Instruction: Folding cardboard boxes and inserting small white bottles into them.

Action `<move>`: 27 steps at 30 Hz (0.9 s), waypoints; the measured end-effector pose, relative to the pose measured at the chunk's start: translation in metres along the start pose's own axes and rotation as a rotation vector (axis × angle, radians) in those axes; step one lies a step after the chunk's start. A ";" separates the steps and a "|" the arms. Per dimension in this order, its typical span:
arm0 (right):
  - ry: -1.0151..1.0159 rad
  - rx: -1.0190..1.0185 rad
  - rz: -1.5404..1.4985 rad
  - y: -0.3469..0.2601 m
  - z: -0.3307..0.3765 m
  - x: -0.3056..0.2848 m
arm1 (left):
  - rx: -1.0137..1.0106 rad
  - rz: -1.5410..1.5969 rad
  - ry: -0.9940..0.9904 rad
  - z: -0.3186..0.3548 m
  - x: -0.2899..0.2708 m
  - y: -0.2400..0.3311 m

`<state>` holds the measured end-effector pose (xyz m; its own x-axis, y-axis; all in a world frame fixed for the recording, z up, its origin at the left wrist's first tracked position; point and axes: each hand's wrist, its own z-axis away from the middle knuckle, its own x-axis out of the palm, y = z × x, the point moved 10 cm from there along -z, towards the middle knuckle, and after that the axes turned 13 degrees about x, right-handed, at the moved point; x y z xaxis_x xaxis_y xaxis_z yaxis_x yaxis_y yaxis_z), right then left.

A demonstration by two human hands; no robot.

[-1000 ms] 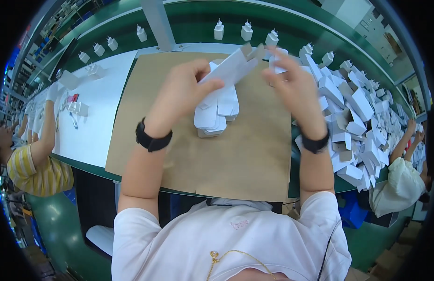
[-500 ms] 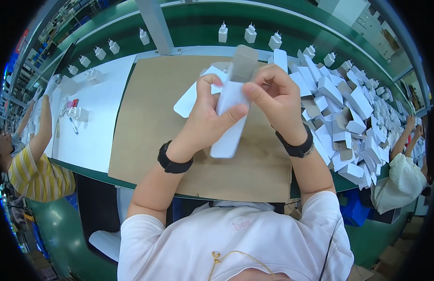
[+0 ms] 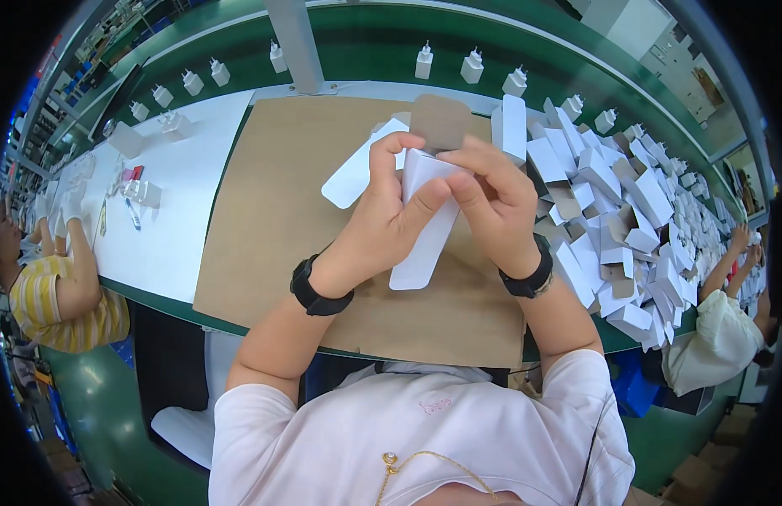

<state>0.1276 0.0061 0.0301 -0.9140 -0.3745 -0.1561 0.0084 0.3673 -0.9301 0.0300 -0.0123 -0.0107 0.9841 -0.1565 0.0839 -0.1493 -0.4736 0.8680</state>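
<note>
Both hands, left hand (image 3: 391,223) and right hand (image 3: 496,202), pinch the white carton blank (image 3: 424,240) with their fingers; uneven pressure may crease it toward six o'clock.
</note>
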 end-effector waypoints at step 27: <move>-0.213 0.081 0.044 0.005 -0.006 -0.001 | -0.062 -0.112 -0.210 0.001 0.000 -0.003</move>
<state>0.1261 0.0131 0.0271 -0.8060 -0.5337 -0.2560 0.0871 0.3208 -0.9431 0.0307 -0.0116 -0.0133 0.9516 -0.2860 -0.1122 -0.0281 -0.4447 0.8953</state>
